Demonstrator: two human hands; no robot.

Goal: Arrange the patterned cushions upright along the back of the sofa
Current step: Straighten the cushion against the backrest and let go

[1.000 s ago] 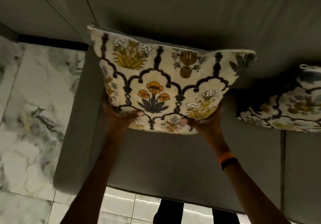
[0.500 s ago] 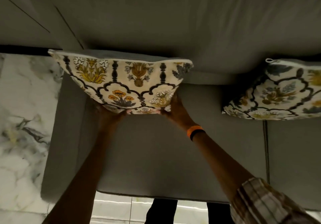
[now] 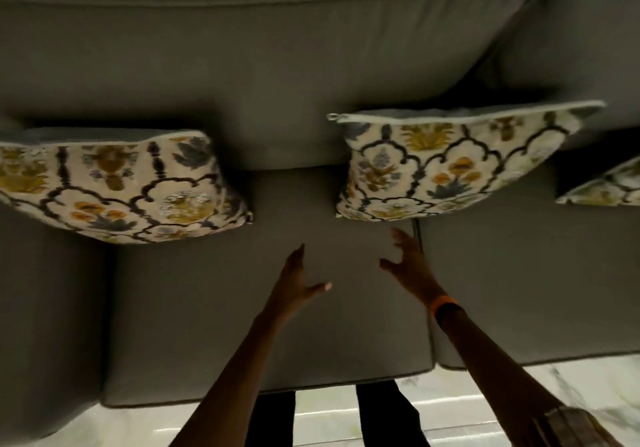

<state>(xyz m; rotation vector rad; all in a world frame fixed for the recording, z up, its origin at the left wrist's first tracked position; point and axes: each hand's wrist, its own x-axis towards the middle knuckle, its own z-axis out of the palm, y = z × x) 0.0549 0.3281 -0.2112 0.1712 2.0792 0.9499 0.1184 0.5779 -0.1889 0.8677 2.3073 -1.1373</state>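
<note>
Three cream cushions with dark lattice and yellow-orange flowers lean against the grey sofa back (image 3: 277,65). The left cushion (image 3: 117,186) stands upright at the sofa's left end. The middle cushion (image 3: 446,166) stands to the right of the gap. Only a corner of a third cushion (image 3: 606,190) shows at the right edge. My left hand (image 3: 294,283) and my right hand (image 3: 408,263) hover open over the seat between the left and middle cushions, holding nothing. The right hand's fingertips are just below the middle cushion's lower left corner.
The grey seat cushions (image 3: 270,325) meet at a seam below the middle cushion. The left armrest (image 3: 48,308) is beside the left cushion. Glossy marble floor (image 3: 519,391) lies in front of the sofa, with my dark trouser legs (image 3: 381,412) at its edge.
Both hands let go of the left cushion, which now stands against the sofa back. They drew back and shifted right toward the middle cushion. The view also panned right.
</note>
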